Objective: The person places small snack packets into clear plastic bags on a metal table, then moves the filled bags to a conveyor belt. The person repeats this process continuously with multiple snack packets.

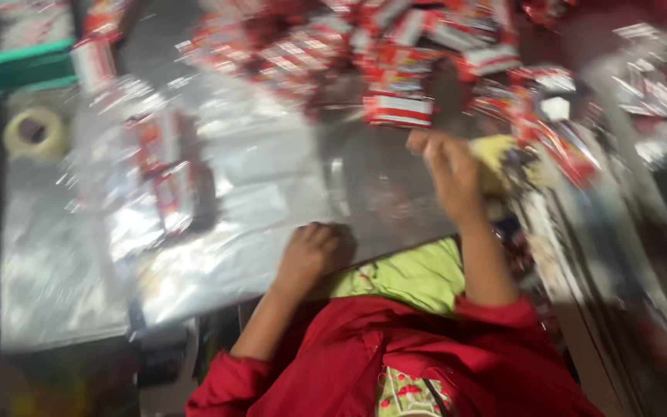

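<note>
The picture is smeared by movement, so fine detail is lost. The left hand (314, 251) is curled into a loose fist, fingers drawn together, knuckles pressing on a clear plastic sheet (218, 185) that covers the table (48, 286); it looks as if it is pinning the sheet flat, though I cannot tell whether anything is caught inside the fist. The right hand (451, 174) is raised further out, fingers bent and close together against a pale yellow thing (496, 154) just beyond its fingertips; whether the fingers clamp it or only touch it, the blur does not let me tell.

Beyond the right fingertips lies a heap of red-and-white packets (395, 58), one packet just above the knuckles, so they sit within easy reach of that hand. More packets (165, 166) lie under or inside the clear plastic, well out past the left fist. A tape roll (36, 133) sits far off to the left of the left hand, near the table's edge, beside a green edge (17, 69).

The near table edge runs right under the left wrist, against the red sleeves (395, 363). Between the two hands the plastic looks bare, the widest open stretch. To the right of the right hand the surface is crowded with packets and shiny wrapping.
</note>
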